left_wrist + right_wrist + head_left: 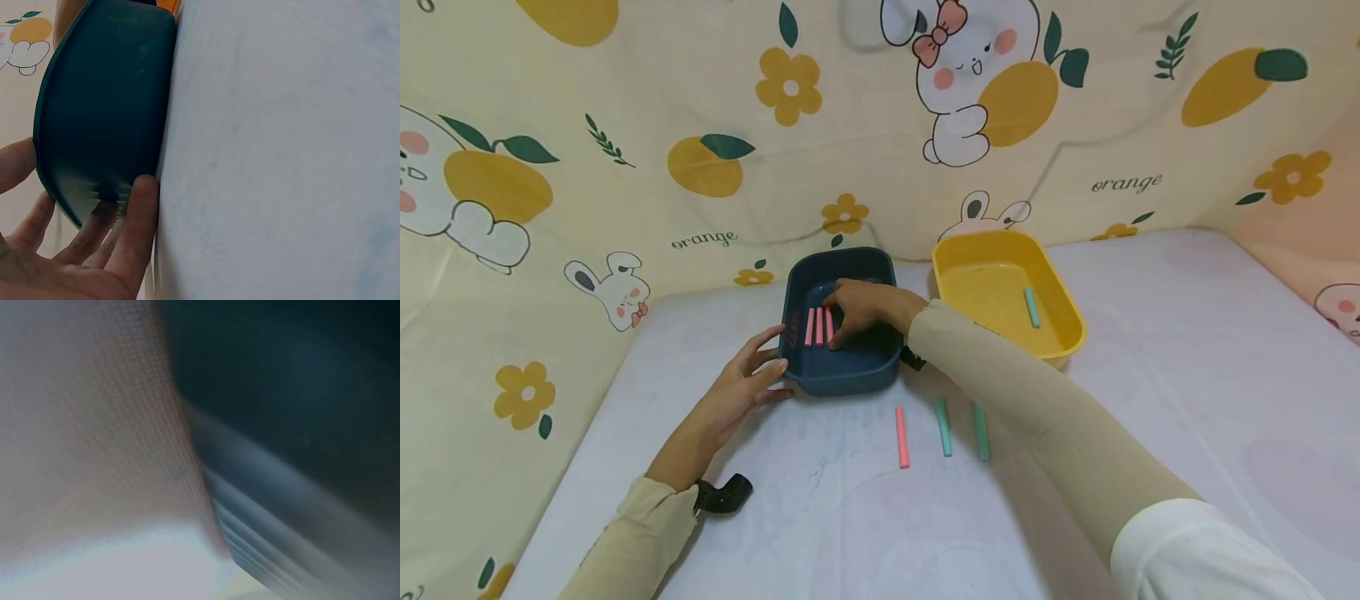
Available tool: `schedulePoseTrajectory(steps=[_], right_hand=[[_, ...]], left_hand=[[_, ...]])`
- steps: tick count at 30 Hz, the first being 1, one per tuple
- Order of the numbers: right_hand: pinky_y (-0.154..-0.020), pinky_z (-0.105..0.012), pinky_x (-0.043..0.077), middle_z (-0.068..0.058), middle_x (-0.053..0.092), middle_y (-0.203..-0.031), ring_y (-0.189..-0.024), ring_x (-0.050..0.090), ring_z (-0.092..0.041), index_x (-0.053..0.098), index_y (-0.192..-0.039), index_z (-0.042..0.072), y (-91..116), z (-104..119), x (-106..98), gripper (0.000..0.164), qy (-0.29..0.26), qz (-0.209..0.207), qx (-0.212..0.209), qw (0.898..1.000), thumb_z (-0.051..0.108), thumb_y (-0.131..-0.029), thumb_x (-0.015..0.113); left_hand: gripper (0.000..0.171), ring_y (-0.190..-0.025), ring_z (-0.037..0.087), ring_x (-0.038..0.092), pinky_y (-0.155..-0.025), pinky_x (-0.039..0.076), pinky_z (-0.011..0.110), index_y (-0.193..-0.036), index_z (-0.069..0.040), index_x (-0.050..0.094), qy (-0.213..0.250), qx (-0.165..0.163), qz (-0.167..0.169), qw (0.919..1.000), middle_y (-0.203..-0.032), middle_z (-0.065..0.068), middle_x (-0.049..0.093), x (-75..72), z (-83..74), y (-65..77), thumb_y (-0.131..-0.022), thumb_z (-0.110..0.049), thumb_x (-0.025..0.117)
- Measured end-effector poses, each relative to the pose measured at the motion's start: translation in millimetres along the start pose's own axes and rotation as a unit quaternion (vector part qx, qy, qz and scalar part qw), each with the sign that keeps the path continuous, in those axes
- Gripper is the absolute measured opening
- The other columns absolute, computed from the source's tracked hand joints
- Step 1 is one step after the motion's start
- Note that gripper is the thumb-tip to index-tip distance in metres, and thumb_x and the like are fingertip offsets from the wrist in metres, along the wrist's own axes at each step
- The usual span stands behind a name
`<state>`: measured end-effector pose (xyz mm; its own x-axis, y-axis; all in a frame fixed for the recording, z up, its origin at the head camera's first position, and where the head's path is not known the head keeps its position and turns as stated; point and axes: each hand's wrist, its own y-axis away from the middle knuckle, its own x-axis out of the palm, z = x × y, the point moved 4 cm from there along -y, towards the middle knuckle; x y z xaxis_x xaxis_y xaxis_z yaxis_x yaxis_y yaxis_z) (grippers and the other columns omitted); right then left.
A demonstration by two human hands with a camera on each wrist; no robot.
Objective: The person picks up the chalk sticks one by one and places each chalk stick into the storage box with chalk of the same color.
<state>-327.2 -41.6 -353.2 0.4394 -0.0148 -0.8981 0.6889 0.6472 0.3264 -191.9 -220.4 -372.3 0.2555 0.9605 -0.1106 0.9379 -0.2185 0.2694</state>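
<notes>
Inside a dark blue bin (842,379), three pink chalk sticks (818,327) lie side by side near its left wall. My right hand (868,308) reaches in over the right rim and pinches the rightmost pink stick between thumb and fingers. In the right wrist view, the sleeve and dark bin wall fill the picture, and the fingers are out of sight. Spread fingers of my left hand (748,379) touch the bin's left side. The left wrist view shows these fingers (142,219) fairly straight against the bin's outer wall (106,106).
A yellow bin (985,292) stands to the right with a green chalk stick (1032,307) inside. On the table in front lie one pink stick (902,437) and two green sticks (943,427). A printed cloth (850,108) hangs directly behind both bins.
</notes>
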Motion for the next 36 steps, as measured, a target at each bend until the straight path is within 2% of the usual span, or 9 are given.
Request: schedulePoseTrajectory(steps=[10,15,19,24,30,33,36], right_hand=[[-0.120,-0.042,0.035,-0.011,0.035,-0.154,-0.136,0.043,-0.025,0.040,-0.153,0.019,1,2,-1,0.084,0.009,-0.003,0.005,1.000,0.053,-0.084,0.075],[-0.120,-0.042,0.036,-0.012,0.036,-0.154,-0.136,0.045,-0.025,0.041,-0.152,0.017,2,2,-1,0.086,0.014,-0.015,0.010,1.000,0.053,-0.083,0.076],[-0.116,-0.041,0.041,-0.012,0.040,-0.150,-0.130,0.049,-0.025,0.042,-0.152,0.014,6,4,-2,0.087,0.017,-0.033,-0.002,0.999,0.052,-0.082,0.077],[-0.110,-0.039,0.046,-0.012,0.047,-0.144,-0.122,0.053,-0.023,0.045,-0.150,0.011,18,6,-6,0.083,0.025,-0.066,-0.029,0.997,0.051,-0.084,0.076],[-0.101,-0.035,0.051,-0.012,0.050,-0.142,-0.111,0.057,-0.021,0.048,-0.148,0.011,40,5,-11,0.076,0.015,-0.111,-0.038,0.993,0.047,-0.087,0.074],[-0.095,-0.034,0.053,-0.011,0.053,-0.139,-0.102,0.057,-0.020,0.051,-0.146,0.011,47,4,-11,0.070,0.001,-0.120,-0.041,0.992,0.044,-0.089,0.073],[-0.096,-0.034,0.053,-0.011,0.056,-0.135,-0.102,0.055,-0.020,0.053,-0.144,0.011,47,4,-8,0.065,0.001,-0.123,-0.051,0.991,0.044,-0.091,0.070]], left_hand=[[0.065,-0.142,0.036,0.036,-0.109,0.048,0.049,-0.159,-0.030,0.021,0.001,0.000,-0.002,1.0000,-0.162,0.015,0.023,-0.9,0.4,-1.1,-0.103,-0.023,0.054],[0.065,-0.142,0.036,0.036,-0.109,0.048,0.048,-0.159,-0.029,0.021,0.000,0.003,0.000,1.0000,-0.162,0.016,0.023,-0.5,0.2,-1.1,-0.103,-0.023,0.054],[0.066,-0.142,0.036,0.036,-0.109,0.048,0.048,-0.159,-0.029,0.020,-0.001,0.006,0.001,1.0000,-0.162,0.016,0.023,0.1,0.4,-0.1,-0.103,-0.024,0.055],[0.065,-0.141,0.035,0.038,-0.110,0.047,0.049,-0.158,-0.030,0.022,0.001,-0.003,0.000,1.0000,-0.161,0.014,0.026,1.7,2.3,-0.1,-0.103,-0.024,0.055],[0.066,-0.142,0.037,0.036,-0.112,0.044,0.052,-0.159,-0.032,0.020,-0.008,-0.013,-0.008,0.9999,-0.163,0.015,0.022,2.7,1.5,0.3,-0.103,-0.025,0.055],[0.066,-0.142,0.037,0.035,-0.113,0.043,0.054,-0.159,-0.032,0.020,-0.010,-0.013,-0.010,0.9998,-0.163,0.015,0.022,2.1,0.5,0.8,-0.103,-0.026,0.055],[0.068,-0.142,0.037,0.035,-0.113,0.043,0.054,-0.159,-0.031,0.019,-0.009,-0.013,-0.008,0.9998,-0.162,0.015,0.022,2.3,-0.3,1.1,-0.102,-0.027,0.056]])
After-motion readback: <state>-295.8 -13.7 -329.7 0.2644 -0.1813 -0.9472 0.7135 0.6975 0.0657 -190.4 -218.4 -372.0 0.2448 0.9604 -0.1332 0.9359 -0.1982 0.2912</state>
